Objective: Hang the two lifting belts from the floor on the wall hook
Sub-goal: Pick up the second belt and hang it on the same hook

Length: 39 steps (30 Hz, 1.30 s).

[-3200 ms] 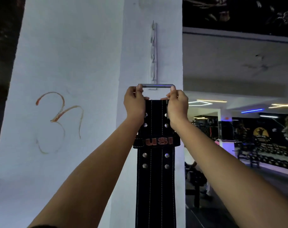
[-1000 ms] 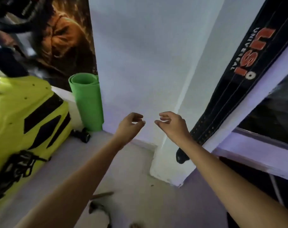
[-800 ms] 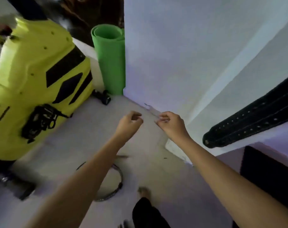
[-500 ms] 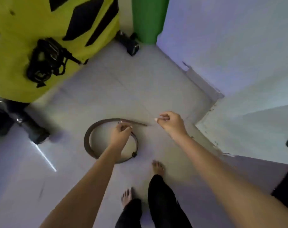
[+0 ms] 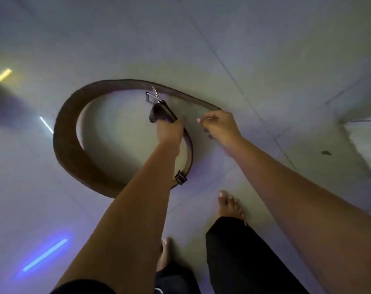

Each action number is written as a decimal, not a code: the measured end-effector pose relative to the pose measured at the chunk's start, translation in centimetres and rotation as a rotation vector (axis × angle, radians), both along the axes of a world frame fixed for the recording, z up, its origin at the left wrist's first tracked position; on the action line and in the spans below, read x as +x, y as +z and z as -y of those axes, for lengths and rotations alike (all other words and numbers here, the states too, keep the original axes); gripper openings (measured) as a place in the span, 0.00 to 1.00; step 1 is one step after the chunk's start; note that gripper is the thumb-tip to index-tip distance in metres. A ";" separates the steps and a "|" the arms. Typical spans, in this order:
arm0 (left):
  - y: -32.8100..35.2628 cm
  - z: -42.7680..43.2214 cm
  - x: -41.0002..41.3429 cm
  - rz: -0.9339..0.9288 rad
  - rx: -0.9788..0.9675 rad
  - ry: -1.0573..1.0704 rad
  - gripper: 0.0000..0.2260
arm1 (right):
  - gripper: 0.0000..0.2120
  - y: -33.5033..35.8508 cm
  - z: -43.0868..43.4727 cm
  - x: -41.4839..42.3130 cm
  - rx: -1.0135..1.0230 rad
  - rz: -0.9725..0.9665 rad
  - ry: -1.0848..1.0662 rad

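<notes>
A brown lifting belt [image 5: 68, 132] lies curled in a loop on the grey tiled floor [image 5: 265, 49]. Its metal buckle [image 5: 152, 96] points up near the loop's top. My left hand [image 5: 170, 129] is closed around the belt's buckle end, just below the buckle. My right hand [image 5: 219, 128] hovers beside it to the right, fingers curled loosely, with nothing in it, close to the belt's thin tail end. The black belt and the wall hook are out of view.
My bare feet [image 5: 230, 205] and black trouser legs [image 5: 239, 257] stand just below the belt. The base of the white pillar [image 5: 362, 132] shows at the right edge. Reflections of lights streak the floor at the left.
The black belt was left hanging on the pillar. My view swung down to the floor, both hands dropped, and my left hand has closed on the brown belt's buckle end.
</notes>
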<state>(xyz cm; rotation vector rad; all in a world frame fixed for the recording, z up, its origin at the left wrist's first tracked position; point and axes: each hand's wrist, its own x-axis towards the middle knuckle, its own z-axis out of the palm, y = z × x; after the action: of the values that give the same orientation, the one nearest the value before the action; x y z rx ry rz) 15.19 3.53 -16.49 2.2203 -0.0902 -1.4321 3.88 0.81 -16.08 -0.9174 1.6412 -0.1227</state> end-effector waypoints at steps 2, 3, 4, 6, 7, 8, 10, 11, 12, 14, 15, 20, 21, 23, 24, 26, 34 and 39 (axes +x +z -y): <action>-2.4 0.2 0.0 0.052 -0.031 0.001 0.15 | 0.17 -2.0 -0.1 0.2 0.005 0.004 -0.018; -3.3 0.2 0.0 0.076 -0.047 0.008 0.14 | 0.16 -2.6 -0.1 0.3 0.007 0.010 -0.033; -3.5 0.2 0.0 0.084 -0.061 0.016 0.11 | 0.15 -2.7 -0.1 0.3 0.011 0.021 -0.049; -2.6 0.1 0.0 0.071 -0.093 -0.004 0.06 | 0.14 -1.7 -0.3 0.2 0.025 0.058 -0.080; -1.4 0.0 -0.1 0.052 -0.116 -0.025 0.04 | 0.15 -0.8 -0.4 0.2 0.036 0.077 -0.092; 0.4 0.0 -0.2 0.028 -0.145 -0.060 0.02 | 0.16 0.8 -0.5 0.2 0.049 0.095 -0.108; 4.6 0.0 -0.4 -0.025 -0.193 -0.158 0.06 | 0.16 4.7 -0.6 0.1 0.099 0.145 -0.144; 7.3 0.2 -0.4 -0.046 -0.232 -0.212 0.06 | 0.14 7.1 -0.5 0.0 0.123 0.183 -0.167; 10.1 0.5 -0.5 -0.062 -0.275 -0.267 0.05 | 0.11 9.6 -0.5 -0.2 0.135 0.227 -0.196; 16.0 1.3 -0.5 -0.083 -0.370 -0.352 0.06 | 0.08 15.2 0.0 -0.8 0.110 0.293 -0.264; 19.1 1.8 -0.4 -0.097 -0.406 -0.381 0.07 | 0.07 18.2 0.3 -1.2 0.091 0.315 -0.295; 36.4 4.1 -0.6 -0.251 -0.585 -0.462 0.08 | 0.06 35.6 2.2 -3.2 -0.055 0.432 -0.294; 40.0 4.4 -0.7 -0.262 -0.631 -0.471 0.08 | 0.06 39.4 2.3 -3.5 -0.100 0.442 -0.284; 47.8 4.4 -1.0 -0.306 -0.731 -0.499 0.08 | 0.06 47.1 2.0 -4.1 -0.210 0.448 -0.281; 51.4 4.1 -1.2 -0.334 -0.777 -0.510 0.08 | 0.07 50.8 1.6 -4.3 -0.273 0.445 -0.282; 58.0 3.1 -1.9 -0.388 -0.858 -0.519 0.08 | 0.09 57.9 0.3 -4.8 -0.415 0.431 -0.301; 78.9 0.8 -6.2 -0.522 -1.175 -0.653 0.07 | 0.12 78.8 -5.6 -7.7 -0.757 0.400 -0.432; 87.3 -0.8 -9.4 -0.599 -1.307 -0.736 0.06 | 0.19 86.3 -9.3 -8.8 -0.934 0.339 -0.547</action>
<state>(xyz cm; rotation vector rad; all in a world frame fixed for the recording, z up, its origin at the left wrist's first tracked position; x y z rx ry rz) 5.76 4.38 70.79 0.6502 -1.2962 -1.5666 -4.94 10.09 70.19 -1.0056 1.4494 -1.4317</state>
